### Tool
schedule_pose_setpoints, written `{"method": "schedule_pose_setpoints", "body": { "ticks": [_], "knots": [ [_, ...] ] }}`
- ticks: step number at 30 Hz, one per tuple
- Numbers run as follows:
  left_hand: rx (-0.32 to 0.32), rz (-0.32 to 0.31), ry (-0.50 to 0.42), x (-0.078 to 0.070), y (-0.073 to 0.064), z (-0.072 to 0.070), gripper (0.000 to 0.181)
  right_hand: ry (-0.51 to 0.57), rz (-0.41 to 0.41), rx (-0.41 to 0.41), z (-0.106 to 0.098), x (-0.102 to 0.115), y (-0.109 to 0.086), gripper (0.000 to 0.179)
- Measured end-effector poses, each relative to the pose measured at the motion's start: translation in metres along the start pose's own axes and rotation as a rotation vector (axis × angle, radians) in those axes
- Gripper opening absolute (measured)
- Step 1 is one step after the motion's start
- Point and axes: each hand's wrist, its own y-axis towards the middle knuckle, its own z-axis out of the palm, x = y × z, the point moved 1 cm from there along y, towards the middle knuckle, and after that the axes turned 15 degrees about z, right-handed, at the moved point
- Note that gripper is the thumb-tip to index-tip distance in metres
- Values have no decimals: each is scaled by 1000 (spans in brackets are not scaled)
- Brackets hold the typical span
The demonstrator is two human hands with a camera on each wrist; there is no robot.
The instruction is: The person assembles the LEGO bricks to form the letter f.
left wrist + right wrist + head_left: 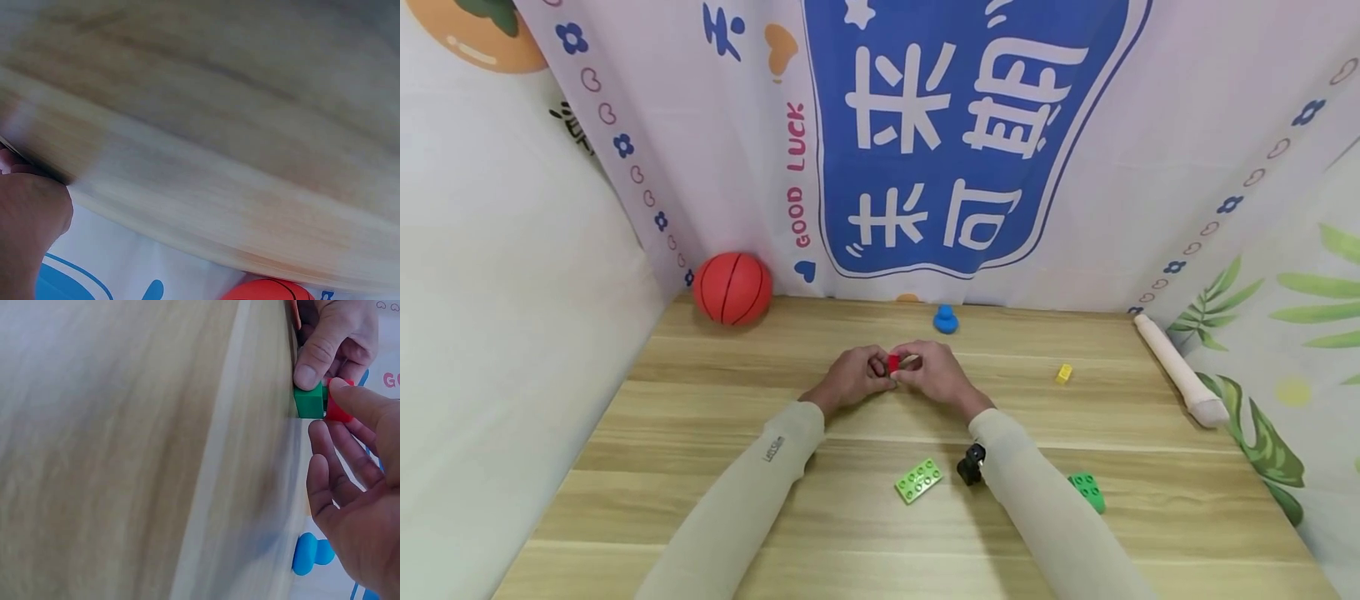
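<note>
In the head view both hands meet above the wooden table [715, 467]. My right hand [934, 372] pinches a red toy building block [340, 410] between thumb and fingers. My left hand [853, 377] grips a green toy building block [308, 402], its thumb pressing on the upper side in the right wrist view. The red block stands right against the green one there, with a narrow dark line between them; whether they are locked together I cannot tell. The left wrist view is blurred and has only part of the left hand [31, 228] at its edge.
Behind the hands stand a red ball [732, 288] and a blue rounded toy [946, 319]. To the right lie a yellow block [1064, 373] and a pale cylinder [1180, 371]. Nearer are a light green block [919, 481], a black object [971, 465] and a green block [1088, 492].
</note>
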Motion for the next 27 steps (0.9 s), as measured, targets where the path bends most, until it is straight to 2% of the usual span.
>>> {"method": "schedule_pose_setpoints", "body": {
  "ticks": [5, 12, 16, 21, 27],
  "knots": [
    [-7, -4, -6, -3, 0, -1, 31, -29, 0, -4, -2, 1, 1, 33],
    [-19, 17, -12, -2, -1, -1, 28, -157, -2, 9, -4, 12, 3, 30],
    [-17, 18, -16, -2, 0, 1, 28, -154, 12, 0, -5, 12, 2, 30],
    [-17, 7, -5, -3, 1, 1, 29, -137, -29, -28, -4, 10, 0, 32],
    [-17, -5, 6, -5, 0, 0, 31, -177, -29, -58, -2, 10, 1, 32]
  ]
}}
